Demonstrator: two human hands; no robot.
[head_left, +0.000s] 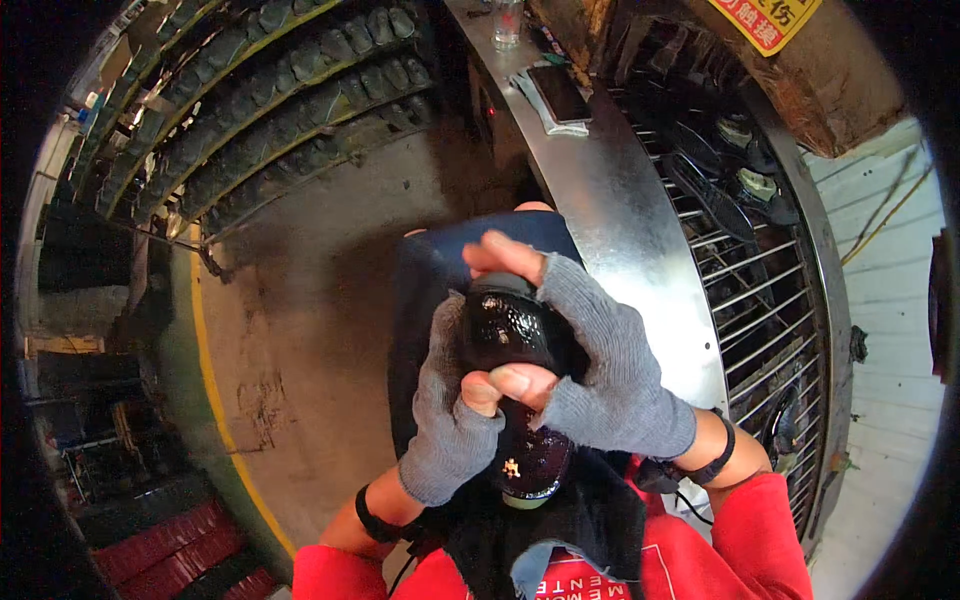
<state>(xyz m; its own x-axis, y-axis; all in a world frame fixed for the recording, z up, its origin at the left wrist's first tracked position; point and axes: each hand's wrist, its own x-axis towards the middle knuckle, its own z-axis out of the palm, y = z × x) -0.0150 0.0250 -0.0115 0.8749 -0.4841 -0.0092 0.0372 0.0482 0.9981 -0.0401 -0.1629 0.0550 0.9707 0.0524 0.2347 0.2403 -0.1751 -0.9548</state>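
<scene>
A black shoe (505, 325) lies lengthwise over my lap, its glossy, wet-looking underside facing up. A pale green edge shows at its near end, and a small tan patch sits close to that end. My left hand (445, 430), in a grey fingerless glove, grips the left side; its fingers are mostly hidden. My right hand (620, 370), gloved alike, wraps the right side, with slightly blurred fingers over the far end. Both thumbs press across the shoe's middle, tips almost touching. Under the shoe is a dark cloth (605, 510) on my lap.
At my right runs a metal bench (640, 230) bearing a phone (560, 93) on white paper and a clear glass (507, 25). Beyond it, black shoes (735, 195) lie on a barred rack (770, 330). Shelves of dark shoes (290, 75) stand far left. A yellow line (215, 390) crosses the floor.
</scene>
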